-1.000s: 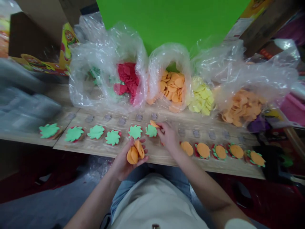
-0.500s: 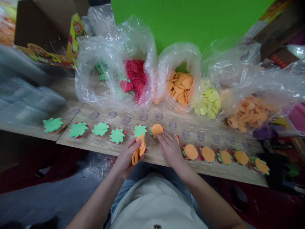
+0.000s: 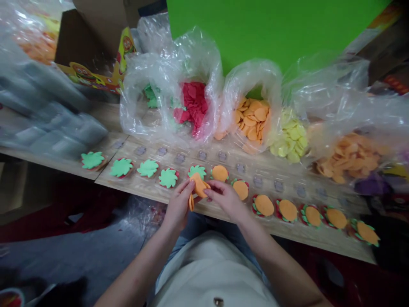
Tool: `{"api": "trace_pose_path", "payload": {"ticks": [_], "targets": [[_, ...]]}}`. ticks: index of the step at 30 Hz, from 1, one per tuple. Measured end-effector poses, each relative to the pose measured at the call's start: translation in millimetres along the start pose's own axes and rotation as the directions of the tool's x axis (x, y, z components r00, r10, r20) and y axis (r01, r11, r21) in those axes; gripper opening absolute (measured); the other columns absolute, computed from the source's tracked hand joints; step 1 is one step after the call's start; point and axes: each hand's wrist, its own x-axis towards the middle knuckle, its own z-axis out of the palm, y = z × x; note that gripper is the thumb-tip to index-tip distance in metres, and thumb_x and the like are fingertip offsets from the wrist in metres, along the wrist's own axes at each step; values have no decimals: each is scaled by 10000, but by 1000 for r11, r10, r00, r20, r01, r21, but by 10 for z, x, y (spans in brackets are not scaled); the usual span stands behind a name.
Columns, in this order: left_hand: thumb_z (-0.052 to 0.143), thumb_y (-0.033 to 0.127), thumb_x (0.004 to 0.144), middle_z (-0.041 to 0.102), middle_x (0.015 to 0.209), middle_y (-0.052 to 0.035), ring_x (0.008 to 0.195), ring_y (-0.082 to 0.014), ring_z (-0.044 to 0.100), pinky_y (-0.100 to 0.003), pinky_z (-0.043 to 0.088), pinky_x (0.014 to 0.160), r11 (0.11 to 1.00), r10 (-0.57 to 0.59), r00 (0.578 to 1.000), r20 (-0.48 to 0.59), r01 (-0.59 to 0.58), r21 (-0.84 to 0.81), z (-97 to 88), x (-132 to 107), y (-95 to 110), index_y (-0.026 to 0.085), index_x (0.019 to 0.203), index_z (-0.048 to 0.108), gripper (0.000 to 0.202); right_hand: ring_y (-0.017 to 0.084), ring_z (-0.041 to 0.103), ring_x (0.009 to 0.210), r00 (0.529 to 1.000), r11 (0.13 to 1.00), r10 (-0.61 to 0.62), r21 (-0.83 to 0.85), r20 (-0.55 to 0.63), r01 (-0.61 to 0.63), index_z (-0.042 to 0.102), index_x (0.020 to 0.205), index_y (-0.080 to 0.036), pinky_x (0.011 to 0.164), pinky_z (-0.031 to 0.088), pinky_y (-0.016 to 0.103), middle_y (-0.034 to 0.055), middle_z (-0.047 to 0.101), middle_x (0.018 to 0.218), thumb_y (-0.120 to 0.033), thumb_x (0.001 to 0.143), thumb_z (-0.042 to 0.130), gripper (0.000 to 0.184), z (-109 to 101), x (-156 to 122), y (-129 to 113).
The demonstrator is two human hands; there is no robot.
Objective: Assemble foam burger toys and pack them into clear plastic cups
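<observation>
My left hand (image 3: 179, 204) grips a small bunch of thin orange discs (image 3: 199, 185) in front of my body. The fingertips of my right hand (image 3: 227, 199) pinch the right edge of a disc in that bunch. Just behind the bunch is a green leaf-edged piece (image 3: 197, 171), partly covered by it. Beside it on the right, an orange disc (image 3: 220, 173) lies on a layered stack in a clear tray. More stacks to the right have orange tops, such as one disc (image 3: 263, 205); those to the left show green tops, such as one piece (image 3: 168, 177).
Clear plastic bags stand behind the row, holding red pieces (image 3: 194, 104), orange discs (image 3: 254, 117), yellow pieces (image 3: 292, 136) and paler orange pieces (image 3: 354, 153). A printed cardboard box (image 3: 91, 79) and stacked clear packaging (image 3: 54, 123) are at the left. The wooden table's (image 3: 143, 191) front edge runs before me.
My right hand has moved from the stack behind it to the discs in my left hand, leaving an orange disc on that stack. The view has shifted slightly left.
</observation>
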Motion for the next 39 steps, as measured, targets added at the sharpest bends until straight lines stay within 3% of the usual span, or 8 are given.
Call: {"api": "trace_pose_path", "payload": {"ticks": [7, 11, 14, 18, 22, 28, 35, 39], "targets": [[654, 368, 694, 627, 974, -46, 829, -147, 580, -192, 458, 619, 947, 257, 963, -85, -234, 220, -226, 81, 32, 184, 937, 635, 305, 111, 568, 644, 976, 884, 215, 434, -42, -176, 651, 816, -149, 549, 455, 225, 23, 632, 751, -371, 634, 718, 295, 111, 99, 5], [550, 494, 749, 649, 933, -68, 794, -155, 601, -230, 479, 652, 1000, 12, 995, 104, -11, -5, -265, 72, 75, 164, 982, 627, 411, 125, 576, 670, 974, 899, 224, 383, 21, -215, 644, 844, -152, 547, 461, 233, 29, 632, 781, -374, 653, 700, 298, 233, 98, -48], [581, 482, 731, 647, 964, -74, 792, -154, 610, -226, 477, 649, 995, -59, 991, 121, 68, -75, -317, 60, 126, 163, 1026, 611, 435, 128, 562, 668, 986, 961, 162, 224, 30, -165, 637, 851, -152, 533, 452, 234, 34, 618, 784, -401, 701, 645, 291, 195, 149, -68], [646, 410, 691, 641, 888, -31, 691, -110, 573, -189, 429, 576, 997, 47, 993, -105, -39, 73, -542, 65, 276, 169, 976, 616, 374, 143, 559, 695, 962, 975, -93, -217, -257, 37, 586, 1001, -178, 560, 442, 251, 30, 609, 805, -388, 727, 598, 346, -5, 356, -71], [614, 414, 712, 620, 831, -20, 710, -130, 538, -211, 402, 622, 865, 298, 950, -97, -226, 448, -815, 96, 453, 148, 954, 614, 360, 145, 575, 706, 982, 889, -153, -450, -110, 88, 553, 1043, -186, 615, 443, 262, 14, 612, 767, -315, 764, 548, 307, -8, 597, -34], [536, 416, 758, 610, 886, -34, 827, -181, 536, -261, 400, 727, 700, 392, 919, -43, -268, 661, -1019, 168, 463, 147, 982, 587, 353, 186, 567, 814, 946, 508, -324, -849, -32, 146, 579, 1039, -196, 734, 427, 320, 54, 638, 888, -236, 809, 487, 251, 170, 685, 28], [565, 398, 741, 630, 898, -32, 812, -174, 537, -228, 394, 690, 758, 322, 946, -40, -232, 609, -1025, 154, 460, 163, 978, 621, 339, 219, 538, 889, 911, 318, -410, -929, 46, 190, 584, 1042, -187, 796, 425, 357, 83, 599, 931, -226, 840, 464, 238, 124, 690, 35], [618, 395, 706, 624, 779, -25, 629, -128, 520, -201, 385, 556, 916, 189, 979, -73, -149, 372, -988, 112, 529, 155, 979, 631, 364, 232, 514, 935, 868, 426, -492, -889, -73, 166, 549, 1129, -189, 807, 432, 378, 113, 531, 1017, -286, 828, 500, 320, 255, 594, -56]]}}
